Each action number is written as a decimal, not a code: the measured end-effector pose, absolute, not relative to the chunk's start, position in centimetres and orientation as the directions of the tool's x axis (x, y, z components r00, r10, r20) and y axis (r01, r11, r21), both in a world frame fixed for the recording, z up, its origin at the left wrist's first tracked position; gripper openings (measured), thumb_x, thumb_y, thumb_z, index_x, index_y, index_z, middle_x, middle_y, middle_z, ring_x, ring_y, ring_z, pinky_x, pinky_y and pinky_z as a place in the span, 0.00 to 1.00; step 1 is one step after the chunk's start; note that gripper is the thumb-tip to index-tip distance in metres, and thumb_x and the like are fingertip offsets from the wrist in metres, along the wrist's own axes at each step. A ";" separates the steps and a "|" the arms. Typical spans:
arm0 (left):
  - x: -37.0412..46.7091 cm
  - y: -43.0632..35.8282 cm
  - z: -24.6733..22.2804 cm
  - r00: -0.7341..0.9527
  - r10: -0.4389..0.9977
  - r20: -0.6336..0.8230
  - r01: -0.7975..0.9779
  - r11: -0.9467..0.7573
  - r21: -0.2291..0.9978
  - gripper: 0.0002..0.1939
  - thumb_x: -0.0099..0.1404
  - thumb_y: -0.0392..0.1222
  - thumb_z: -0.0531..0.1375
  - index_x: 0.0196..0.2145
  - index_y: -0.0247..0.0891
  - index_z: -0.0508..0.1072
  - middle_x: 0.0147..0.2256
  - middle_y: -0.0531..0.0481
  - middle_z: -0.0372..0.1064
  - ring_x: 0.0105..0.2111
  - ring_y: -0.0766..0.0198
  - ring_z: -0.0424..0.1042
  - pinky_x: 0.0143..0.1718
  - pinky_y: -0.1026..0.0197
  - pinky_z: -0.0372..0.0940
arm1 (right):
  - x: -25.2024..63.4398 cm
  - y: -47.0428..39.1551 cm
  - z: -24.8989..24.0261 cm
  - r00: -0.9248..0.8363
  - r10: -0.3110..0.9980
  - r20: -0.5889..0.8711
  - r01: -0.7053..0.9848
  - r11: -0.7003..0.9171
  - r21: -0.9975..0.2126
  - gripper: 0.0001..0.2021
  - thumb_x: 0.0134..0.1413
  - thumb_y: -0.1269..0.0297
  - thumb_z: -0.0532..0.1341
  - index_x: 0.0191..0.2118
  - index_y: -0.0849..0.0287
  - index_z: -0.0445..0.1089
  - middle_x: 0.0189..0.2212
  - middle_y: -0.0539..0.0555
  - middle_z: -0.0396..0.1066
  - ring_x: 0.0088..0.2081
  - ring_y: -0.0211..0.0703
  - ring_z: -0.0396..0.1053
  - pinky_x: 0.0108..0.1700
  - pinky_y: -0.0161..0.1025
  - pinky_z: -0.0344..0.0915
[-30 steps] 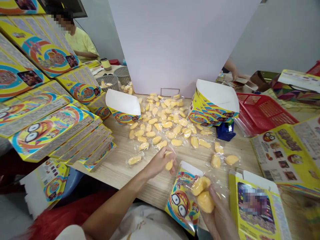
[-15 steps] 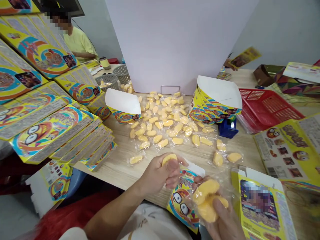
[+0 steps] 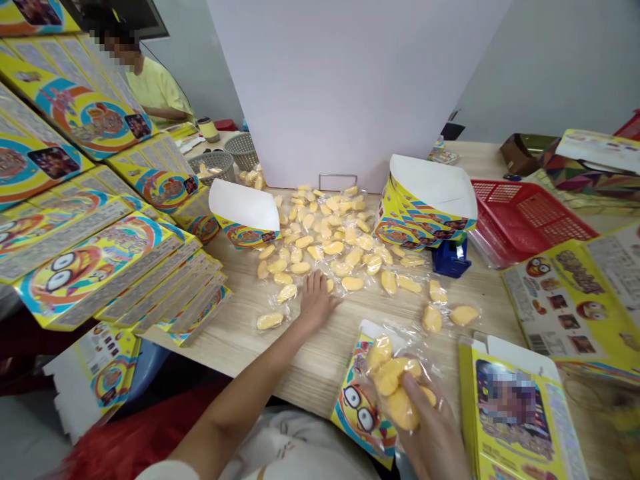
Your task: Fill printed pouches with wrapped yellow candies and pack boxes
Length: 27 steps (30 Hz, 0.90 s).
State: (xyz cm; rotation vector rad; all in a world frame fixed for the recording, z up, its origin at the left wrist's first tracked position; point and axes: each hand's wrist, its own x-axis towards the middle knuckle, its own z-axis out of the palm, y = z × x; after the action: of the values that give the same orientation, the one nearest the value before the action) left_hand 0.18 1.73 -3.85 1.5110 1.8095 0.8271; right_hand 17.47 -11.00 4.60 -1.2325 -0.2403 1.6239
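1. Wrapped yellow pieces [image 3: 353,284]: dozens
2. Pieces [image 3: 403,408] in the right hand [image 3: 437,433]: four or so, some overlapping
3. Grey baskets [image 3: 244,157]: two
4. Blue tape holder [image 3: 450,262]: one
5. Tall white board [image 3: 350,87]: one
6. Yellow-shirted co-worker [image 3: 156,87]: one

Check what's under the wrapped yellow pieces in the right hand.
A cartoon-face box, its left side and lower front showing. The wrapped yellow pieces cover part of its right side; the print there can't be made out.

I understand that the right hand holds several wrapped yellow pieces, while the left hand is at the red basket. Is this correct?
Not the red basket: the head view shows the left hand at the near edge of the scattered wrapped pieces. The right hand does hold several wrapped yellow pieces.
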 end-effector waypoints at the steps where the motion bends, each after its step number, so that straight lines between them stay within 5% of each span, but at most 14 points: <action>1: 0.0 2.0 -4.0 -0.148 0.987 -0.068 0.572 0.141 0.808 0.21 0.54 0.38 0.63 0.44 0.29 0.66 0.59 0.30 0.49 0.63 0.44 0.37 0.61 0.41 0.32 | 17.7 -11.1 4.8 0.079 0.805 -0.589 -0.609 -0.429 -0.667 0.14 0.43 0.59 0.67 0.39 0.51 0.71 0.35 0.48 0.75 0.37 0.44 0.73 0.35 0.36 0.71; 4: -0.1 1.4 -2.9 -0.109 0.991 -0.081 0.456 0.123 0.881 0.11 0.61 0.43 0.57 0.38 0.33 0.66 0.49 0.36 0.62 0.57 0.50 0.53 0.58 0.44 0.46 | 18.2 -11.1 4.8 0.113 0.804 -0.583 -0.623 -0.399 -0.672 0.17 0.45 0.60 0.66 0.44 0.48 0.69 0.36 0.47 0.75 0.37 0.42 0.73 0.36 0.34 0.71; 7: 0.1 -0.5 0.2 -0.003 0.993 -0.121 0.281 0.117 0.952 0.22 0.67 0.55 0.42 0.35 0.36 0.66 0.31 0.47 0.67 0.35 0.60 0.69 0.42 0.52 0.64 | 19.0 -10.9 4.0 0.146 0.811 -0.566 -0.612 -0.375 -0.696 0.19 0.46 0.60 0.65 0.48 0.46 0.68 0.35 0.46 0.76 0.38 0.40 0.73 0.36 0.32 0.70; 10: 0.6 -2.7 4.1 0.162 0.970 -0.180 -0.068 0.193 0.979 0.34 0.62 0.67 0.36 0.37 0.35 0.66 0.22 0.55 0.57 0.17 0.70 0.58 0.22 0.63 0.61 | 19.8 -10.7 3.0 0.200 0.829 -0.522 -0.594 -0.320 -0.738 0.26 0.43 0.60 0.67 0.52 0.45 0.65 0.37 0.46 0.76 0.38 0.41 0.73 0.38 0.35 0.71; 14: 1.3 -4.7 8.6 0.421 0.894 -0.152 -0.617 0.405 0.675 0.30 0.53 0.69 0.53 0.31 0.35 0.66 0.16 0.62 0.46 0.12 0.77 0.40 0.13 0.72 0.44 | 20.2 -10.7 3.0 0.220 0.832 -0.510 -0.577 -0.311 -0.756 0.34 0.40 0.60 0.68 0.56 0.47 0.60 0.43 0.51 0.74 0.41 0.47 0.72 0.42 0.43 0.70; 22: 2.0 -5.5 10.1 0.378 0.911 -0.165 -0.635 0.385 0.670 0.28 0.52 0.67 0.56 0.24 0.35 0.65 0.12 0.64 0.43 0.11 0.77 0.41 0.12 0.72 0.45 | 19.9 -11.8 5.0 0.124 0.806 -0.579 -0.506 -0.450 -0.736 0.32 0.31 0.52 0.70 0.48 0.51 0.69 0.33 0.54 0.77 0.33 0.52 0.74 0.31 0.42 0.72; 25: 2.9 -5.1 8.6 0.254 0.950 -0.181 -0.514 0.291 0.807 0.29 0.56 0.67 0.52 0.28 0.34 0.68 0.17 0.56 0.59 0.16 0.72 0.59 0.20 0.67 0.59 | 19.0 -11.4 6.2 0.052 0.843 -0.536 -0.542 -0.427 -0.724 0.23 0.29 0.55 0.71 0.38 0.54 0.73 0.30 0.55 0.76 0.32 0.51 0.73 0.30 0.41 0.71; 27: 3.9 -4.6 7.3 0.253 0.955 -0.158 -0.360 0.244 0.901 0.30 0.58 0.66 0.49 0.37 0.34 0.71 0.32 0.45 0.70 0.30 0.63 0.69 0.32 0.61 0.65 | 18.6 -10.5 7.0 0.045 0.865 -0.499 -0.534 -0.401 -0.744 0.19 0.28 0.58 0.73 0.32 0.55 0.74 0.27 0.54 0.76 0.30 0.48 0.73 0.29 0.39 0.70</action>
State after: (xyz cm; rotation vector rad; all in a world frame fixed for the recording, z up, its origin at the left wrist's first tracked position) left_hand 3.91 -4.63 7.29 0.8690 0.8560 1.0656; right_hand 18.56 -10.47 7.00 -1.1992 -0.3958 1.6076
